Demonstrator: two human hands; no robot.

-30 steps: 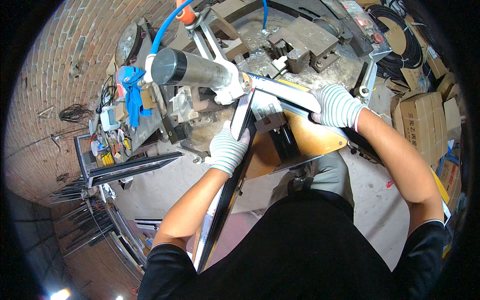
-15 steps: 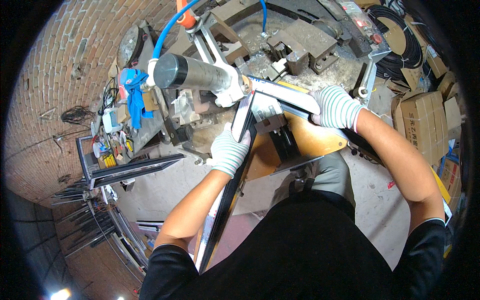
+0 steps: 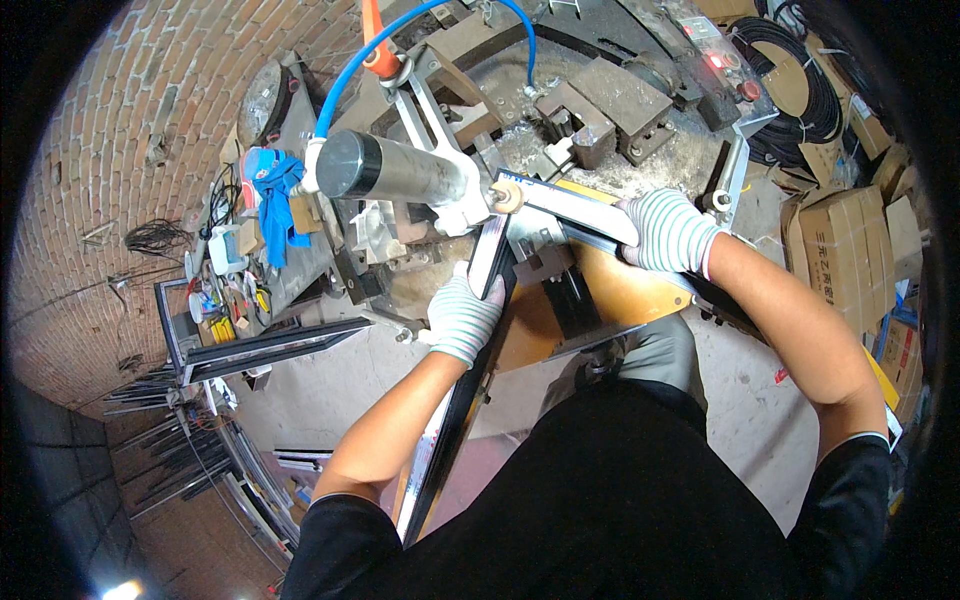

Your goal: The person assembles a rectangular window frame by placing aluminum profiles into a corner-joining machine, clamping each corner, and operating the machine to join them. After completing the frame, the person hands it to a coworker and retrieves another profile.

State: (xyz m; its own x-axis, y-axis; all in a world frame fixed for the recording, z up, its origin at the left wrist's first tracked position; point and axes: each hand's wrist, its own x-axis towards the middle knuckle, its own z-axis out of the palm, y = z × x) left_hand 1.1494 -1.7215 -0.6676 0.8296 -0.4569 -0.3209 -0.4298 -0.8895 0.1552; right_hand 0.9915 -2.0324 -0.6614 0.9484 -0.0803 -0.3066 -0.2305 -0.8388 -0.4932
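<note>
"Head view: where are the bars?"
"Meeting beside the cylinder; from there, my left hand grips one at seven o'clock, my right hand the other at three."
"Fastened?"
"Together, yes; fastened, I can't tell."

Your metal bench runs under the cylinder, w/ a big metal block on it to the cyl.'s R. Your tan plate, nearer you than the cyl. & to its R, has the frame lying across it. On your side table, L of the cyl.: blue cloth, pale jug.
</note>
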